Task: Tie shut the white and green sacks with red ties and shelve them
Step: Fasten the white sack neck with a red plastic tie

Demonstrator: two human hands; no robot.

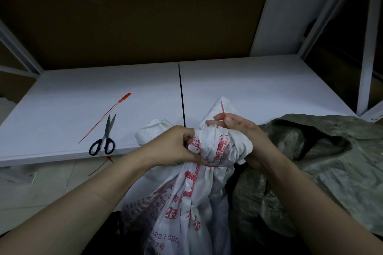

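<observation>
A white sack [186, 203] with red printing stands in front of me, its neck bunched together. A red tie [222, 109] loops around the neck, and its free end sticks up past my fingers. My left hand [178, 143] grips the gathered neck from the left. My right hand [238, 130] pinches the tie's free end between thumb and fingers at the top of the bunch. The green sack [321, 161] lies slumped and open on the right, partly on the shelf.
A low white shelf board [248, 89] spreads ahead, with white metal uprights [369, 47] at the right. Black-handled scissors [104, 138] and a spare red tie [105, 117] lie on its left half. Another red tie [101, 166] lies on the floor below the shelf edge.
</observation>
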